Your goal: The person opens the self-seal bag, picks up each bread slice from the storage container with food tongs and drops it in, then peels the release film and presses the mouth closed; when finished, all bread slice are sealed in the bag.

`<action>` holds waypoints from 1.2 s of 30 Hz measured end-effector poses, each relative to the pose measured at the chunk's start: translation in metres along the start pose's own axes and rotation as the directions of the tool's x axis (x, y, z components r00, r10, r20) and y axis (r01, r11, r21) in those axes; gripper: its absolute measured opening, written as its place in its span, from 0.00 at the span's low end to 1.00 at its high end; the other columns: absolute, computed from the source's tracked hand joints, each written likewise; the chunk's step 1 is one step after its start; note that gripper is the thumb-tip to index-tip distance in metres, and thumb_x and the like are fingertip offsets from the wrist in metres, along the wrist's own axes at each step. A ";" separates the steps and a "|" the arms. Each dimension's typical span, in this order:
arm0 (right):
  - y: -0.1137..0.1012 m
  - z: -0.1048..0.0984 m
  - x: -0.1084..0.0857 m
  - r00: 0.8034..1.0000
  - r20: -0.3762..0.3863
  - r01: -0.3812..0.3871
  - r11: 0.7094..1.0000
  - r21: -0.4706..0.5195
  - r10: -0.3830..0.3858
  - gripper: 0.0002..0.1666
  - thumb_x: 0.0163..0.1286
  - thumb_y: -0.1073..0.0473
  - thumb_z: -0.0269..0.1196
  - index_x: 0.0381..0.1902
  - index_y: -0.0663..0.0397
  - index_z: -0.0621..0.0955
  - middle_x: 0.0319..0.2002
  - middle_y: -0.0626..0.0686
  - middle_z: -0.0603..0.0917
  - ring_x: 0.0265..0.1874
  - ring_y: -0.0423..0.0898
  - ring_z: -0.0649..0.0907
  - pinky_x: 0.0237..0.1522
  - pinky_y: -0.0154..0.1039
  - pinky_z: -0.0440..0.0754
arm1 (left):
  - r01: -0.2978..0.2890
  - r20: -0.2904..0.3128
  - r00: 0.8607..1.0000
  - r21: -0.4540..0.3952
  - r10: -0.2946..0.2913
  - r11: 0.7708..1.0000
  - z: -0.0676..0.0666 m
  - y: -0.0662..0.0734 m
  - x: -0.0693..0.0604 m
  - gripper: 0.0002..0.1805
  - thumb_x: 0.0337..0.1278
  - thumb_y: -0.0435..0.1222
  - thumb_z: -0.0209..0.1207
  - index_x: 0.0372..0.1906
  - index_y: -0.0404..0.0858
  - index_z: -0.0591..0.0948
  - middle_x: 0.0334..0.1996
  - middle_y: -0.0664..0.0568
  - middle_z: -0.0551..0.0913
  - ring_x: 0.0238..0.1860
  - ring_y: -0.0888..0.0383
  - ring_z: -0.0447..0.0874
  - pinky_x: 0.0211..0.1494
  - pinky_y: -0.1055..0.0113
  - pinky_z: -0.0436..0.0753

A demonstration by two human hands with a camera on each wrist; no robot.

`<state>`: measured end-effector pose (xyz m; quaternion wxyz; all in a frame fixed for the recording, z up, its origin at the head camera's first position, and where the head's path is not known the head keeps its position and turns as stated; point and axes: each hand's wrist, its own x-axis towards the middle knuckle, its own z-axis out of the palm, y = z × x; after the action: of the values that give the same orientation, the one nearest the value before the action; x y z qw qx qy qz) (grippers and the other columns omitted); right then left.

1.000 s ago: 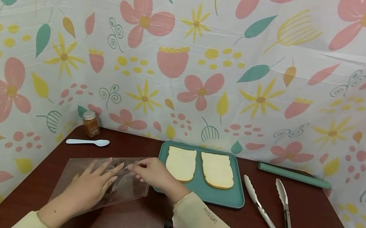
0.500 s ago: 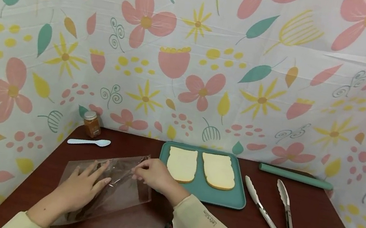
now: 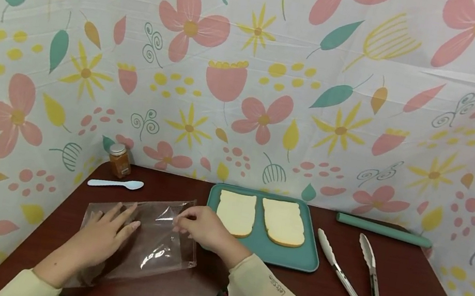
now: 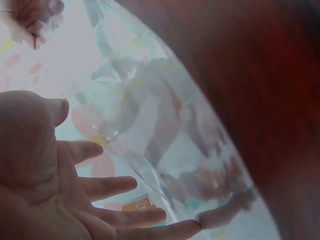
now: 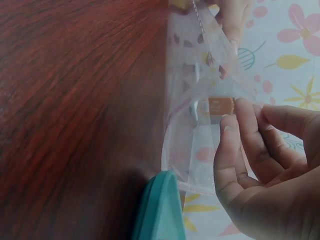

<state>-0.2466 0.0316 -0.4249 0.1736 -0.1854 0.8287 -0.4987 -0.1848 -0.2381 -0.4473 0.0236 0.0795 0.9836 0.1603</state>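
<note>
A clear plastic bag (image 3: 155,247) lies at an angle on the front left of the table. My left hand (image 3: 96,245) rests on the bag's left part, its fingers extended and spread, as the left wrist view (image 4: 55,185) also shows. At the bag's right side, my right hand (image 3: 202,226) pinches the film between thumb and fingertips. In the right wrist view the film (image 5: 200,115) rises in a fold toward that pinch. Close beyond the right hand is a green tray (image 3: 269,254) bearing two bread slices (image 3: 236,213).
A jar (image 3: 119,162) with a silver lid stands at the back left corner, behind a pale spoon (image 3: 115,183). Spread metal tongs (image 3: 351,287) lie right of the tray. Along the back right is a green rod or roll (image 3: 381,228). A floral cloth hangs behind.
My left hand has slid left and toward me over the bag, away from the right hand. The film between the hands looks flatter. The right hand keeps its pinch, barely moved.
</note>
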 end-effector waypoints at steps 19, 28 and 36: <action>-0.022 0.001 -0.004 0.993 -0.082 0.078 0.994 -0.077 -0.084 0.13 0.81 0.49 0.64 0.46 0.49 0.91 0.39 0.51 0.93 0.31 0.39 0.85 0.30 0.32 0.82 | -0.242 -0.253 0.933 0.084 0.255 0.967 -0.028 0.064 0.017 0.21 0.80 0.45 0.59 0.72 0.50 0.82 0.68 0.49 0.85 0.72 0.39 0.81 0.71 0.22 0.72; -0.023 0.002 -0.005 0.990 -0.091 0.094 0.981 -0.170 -0.110 0.13 0.82 0.51 0.63 0.43 0.47 0.92 0.37 0.45 0.91 0.26 0.36 0.80 0.26 0.31 0.77 | -0.325 -0.290 0.899 0.058 0.328 0.944 -0.023 0.061 0.026 0.16 0.76 0.37 0.64 0.62 0.44 0.89 0.58 0.49 0.92 0.64 0.41 0.88 0.65 0.40 0.86; -0.021 0.004 -0.008 0.991 -0.071 0.094 0.972 -0.216 -0.112 0.17 0.84 0.49 0.61 0.55 0.50 0.90 0.24 0.47 0.85 0.15 0.38 0.72 0.20 0.31 0.72 | -0.257 -0.269 0.931 0.000 0.248 0.966 -0.018 0.065 0.024 0.12 0.77 0.36 0.63 0.56 0.45 0.90 0.56 0.47 0.92 0.62 0.42 0.89 0.60 0.42 0.89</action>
<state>-0.2352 0.0231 -0.4074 0.0924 -0.2250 0.8729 -0.4230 -0.2001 -0.1788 -0.4095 -0.1285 0.1826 0.9563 0.1886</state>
